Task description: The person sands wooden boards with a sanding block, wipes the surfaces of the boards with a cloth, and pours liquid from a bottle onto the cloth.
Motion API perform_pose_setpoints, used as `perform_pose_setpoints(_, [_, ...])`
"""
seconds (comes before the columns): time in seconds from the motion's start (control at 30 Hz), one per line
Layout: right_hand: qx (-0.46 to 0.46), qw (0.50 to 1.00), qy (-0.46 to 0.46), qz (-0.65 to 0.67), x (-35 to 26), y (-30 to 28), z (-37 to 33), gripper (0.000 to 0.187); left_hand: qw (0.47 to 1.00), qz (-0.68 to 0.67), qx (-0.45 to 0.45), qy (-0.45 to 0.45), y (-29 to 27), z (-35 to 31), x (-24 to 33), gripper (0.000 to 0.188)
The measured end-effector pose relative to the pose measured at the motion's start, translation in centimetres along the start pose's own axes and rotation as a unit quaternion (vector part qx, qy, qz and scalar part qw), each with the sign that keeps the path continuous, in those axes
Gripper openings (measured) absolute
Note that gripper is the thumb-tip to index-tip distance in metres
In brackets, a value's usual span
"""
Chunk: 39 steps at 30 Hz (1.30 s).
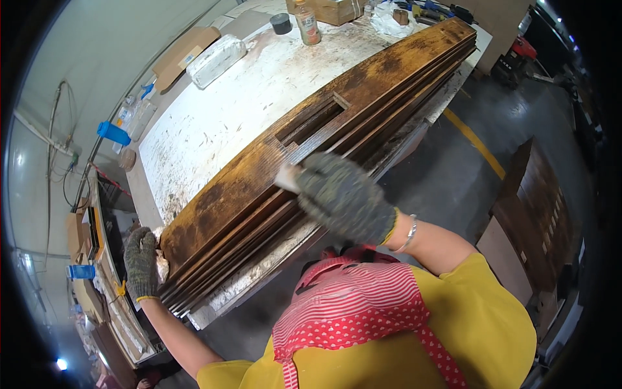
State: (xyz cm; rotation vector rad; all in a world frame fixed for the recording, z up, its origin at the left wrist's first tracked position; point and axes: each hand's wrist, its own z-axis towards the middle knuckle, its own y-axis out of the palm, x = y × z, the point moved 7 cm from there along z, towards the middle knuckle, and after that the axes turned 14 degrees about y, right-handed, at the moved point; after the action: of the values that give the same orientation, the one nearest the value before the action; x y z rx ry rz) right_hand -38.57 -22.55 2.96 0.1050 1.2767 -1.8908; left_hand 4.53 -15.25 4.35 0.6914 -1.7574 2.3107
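A stack of long, brown-stained wooden boards (223,211) lies slantwise along the near edge of the table, and the top board has a rectangular cutout. My right hand (343,194), in a grey-green knit glove, is closed around a small pale pad (286,178) against the top board, just below the cutout. Motion blurs that hand, so the pad's kind is unclear. At the stack's left end is my gloved left hand (140,262), its fingers curled around a whitish crumpled cloth (162,264) beside the board ends.
The white table (214,126) is stained and strewn with dark flecks. Toward its back stand a wrapped white block (218,61), a dark round container (280,24), a drink bottle (308,24) and a cardboard box (337,10). Dark panels (534,214) lean at the right.
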Motion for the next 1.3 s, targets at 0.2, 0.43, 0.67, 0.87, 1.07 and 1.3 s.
perform_pose_setpoints(0.2, [0.078, 0.996, 0.033, 0.031, 3.1, -4.2, 0.8, 0.033, 0.999, -0.034, 0.012, 0.032, -0.4, -0.6, -0.2, 0.027])
perform_pose_setpoints(0.43, [0.080, 0.996, -0.015, 0.022, -3.0, 0.6, -1.2, 0.029, 0.996, -0.038, -0.026, 0.078, 0.2, -0.1, 2.7, 0.029])
perform_pose_setpoints(0.67, [-0.052, 0.713, 0.322, 0.620, 0.0, 1.3, -3.4, 0.041, 0.980, -0.022, -0.131, 0.150, 0.1, -0.1, 2.9, 0.030])
perform_pose_setpoints(0.87, [0.000, 0.503, 0.278, 0.818, 2.8, 2.7, -6.5, 0.053, 0.967, -0.047, -0.150, 0.202, 0.3, 0.3, 3.2, 0.029])
perform_pose_setpoints(1.07, [0.092, 0.662, 0.335, 0.665, 6.1, -0.7, -4.7, 0.043, 0.970, -0.033, -0.143, 0.194, 0.0, -0.2, 3.3, 0.027])
perform_pose_setpoints(1.3, [0.242, 0.961, 0.132, -0.017, 5.3, -4.2, -1.7, 0.038, 0.970, -0.024, -0.120, 0.210, -0.1, -0.1, 3.6, 0.031])
